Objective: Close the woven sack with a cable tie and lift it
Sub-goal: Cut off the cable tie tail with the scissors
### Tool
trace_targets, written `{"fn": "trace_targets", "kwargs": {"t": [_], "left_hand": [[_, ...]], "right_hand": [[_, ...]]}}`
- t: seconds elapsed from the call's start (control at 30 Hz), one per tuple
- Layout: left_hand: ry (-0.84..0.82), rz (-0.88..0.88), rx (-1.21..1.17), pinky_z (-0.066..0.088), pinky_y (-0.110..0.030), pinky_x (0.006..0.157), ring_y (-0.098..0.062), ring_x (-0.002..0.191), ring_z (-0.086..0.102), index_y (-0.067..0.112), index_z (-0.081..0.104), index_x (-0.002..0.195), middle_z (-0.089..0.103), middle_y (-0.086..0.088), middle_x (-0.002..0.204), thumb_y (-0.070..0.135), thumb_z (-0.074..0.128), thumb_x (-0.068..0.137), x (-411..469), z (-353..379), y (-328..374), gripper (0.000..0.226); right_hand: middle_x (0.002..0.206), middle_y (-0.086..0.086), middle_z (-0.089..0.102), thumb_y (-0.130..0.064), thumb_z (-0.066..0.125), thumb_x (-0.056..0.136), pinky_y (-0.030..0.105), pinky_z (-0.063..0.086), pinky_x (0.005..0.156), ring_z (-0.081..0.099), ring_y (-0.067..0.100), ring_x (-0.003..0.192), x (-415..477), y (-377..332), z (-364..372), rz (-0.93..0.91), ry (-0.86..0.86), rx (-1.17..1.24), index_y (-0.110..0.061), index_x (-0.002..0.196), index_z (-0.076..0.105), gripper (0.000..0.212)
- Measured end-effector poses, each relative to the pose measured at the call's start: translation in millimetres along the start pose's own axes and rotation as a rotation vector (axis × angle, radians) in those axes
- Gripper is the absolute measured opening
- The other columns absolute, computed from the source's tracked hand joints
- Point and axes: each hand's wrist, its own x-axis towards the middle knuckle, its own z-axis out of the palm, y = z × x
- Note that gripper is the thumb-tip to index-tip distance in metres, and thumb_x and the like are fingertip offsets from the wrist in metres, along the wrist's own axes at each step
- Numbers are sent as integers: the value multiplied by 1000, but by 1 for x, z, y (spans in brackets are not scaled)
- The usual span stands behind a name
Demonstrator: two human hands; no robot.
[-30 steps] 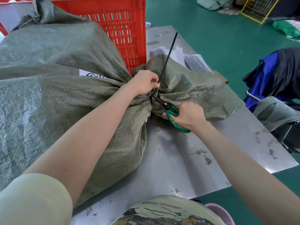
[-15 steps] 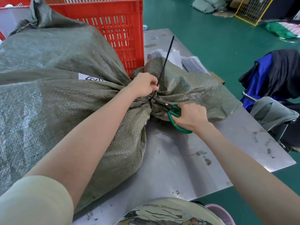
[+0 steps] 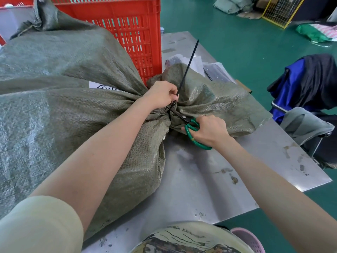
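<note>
Sack [image 3: 60, 114] fills the left of the steel table [image 3: 215, 189], lying on its side with its gathered neck pointing right, toward the middle of the view. At that neck the left hand [image 3: 161, 95] is closed on the cable tie [image 3: 187, 67], pinching it just above the cinched loop; the free tail runs up and away to the right, a long straight line from the fingers. Immediately right and nearer the person, the right hand [image 3: 209, 131] grips the green handles of the scissors [image 3: 189, 125], whose blades point up-left into the neck, meeting the tie just below the left fingers (whether the blades are apart or shut there is too small to tell). Trimming the tail looks like the step in hand, and the blades cross the tie's length at its base. Behind stands a red crate [image 3: 131, 33].
</note>
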Motion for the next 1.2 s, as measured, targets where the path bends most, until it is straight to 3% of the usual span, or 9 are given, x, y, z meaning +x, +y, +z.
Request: {"fn": "trace_targets", "kwargs": {"t": [0.27, 0.5, 0.63, 0.73, 0.87, 0.97, 1.07, 1.2], "left_hand": [[26, -18, -29, 43, -30, 77, -20, 82, 52, 1, 65, 92, 59, -6, 86, 15, 53, 92, 1, 0, -2, 18], [74, -28, -64, 37, -26, 73, -19, 80, 51, 7, 58, 84, 59, -6, 90, 15, 50, 93, 2, 0, -1, 15], [104, 40, -52, 41, -27, 73, -20, 77, 54, 4, 62, 95, 62, -8, 85, 22, 50, 93, 2, 2, 8, 22], [68, 238, 85, 43, -30, 72, -26, 80, 60, 7, 62, 92, 60, -4, 78, 25, 49, 92, -4, 7, 26, 22], [-100, 608, 544, 50, -37, 78, -28, 104, 63, 17, 60, 112, 66, -7, 112, 27, 40, 94, -13, 33, 65, 28], [-202, 747, 754, 50, -38, 80, -31, 108, 63, 18, 56, 118, 64, -9, 120, 26, 36, 97, -17, 66, 96, 30], [-289, 790, 821, 49, -36, 78, -32, 104, 64, 16, 56, 115, 65, -11, 118, 24, 38, 96, -15, 97, 114, 28], [-314, 771, 770, 49, -34, 78, -31, 105, 64, 18, 61, 114, 65, -9, 119, 19, 43, 92, -8, 133, 140, 28]], "right_hand": [[100, 22, 67, -35, 46, 89, 37, 46, 75, 62, 40, 95, 4, -3, -5, -40, -64, -143, 0, 95, 63, 39], [94, 15, 68, -46, 45, 86, 31, 39, 65, 64, 37, 88, -3, 4, -9, -34, 9, -164, -10, 81, 56, 37], [84, 14, 66, -44, 47, 85, 29, 37, 63, 64, 36, 84, -17, 27, -1, 168, 23, -58, -11, 79, 56, 35], [77, 12, 59, -43, 49, 84, 29, 36, 63, 62, 36, 83, -29, 45, 5, 365, 61, 78, -12, 74, 51, 33], [81, 17, 59, -40, 51, 84, 31, 38, 66, 61, 39, 87, -47, 66, 11, 605, 147, 258, -10, 72, 51, 33], [80, 17, 60, -40, 51, 86, 31, 38, 66, 59, 37, 83, -67, 84, 11, 723, 212, 329, -10, 71, 52, 33], [74, 13, 54, -40, 52, 85, 31, 35, 63, 51, 31, 73, -90, 102, 16, 802, 210, 366, -10, 67, 48, 36], [75, 11, 54, -28, 57, 80, 31, 37, 63, 53, 32, 74, -120, 121, 25, 913, 156, 400, -8, 74, 49, 22]]}}
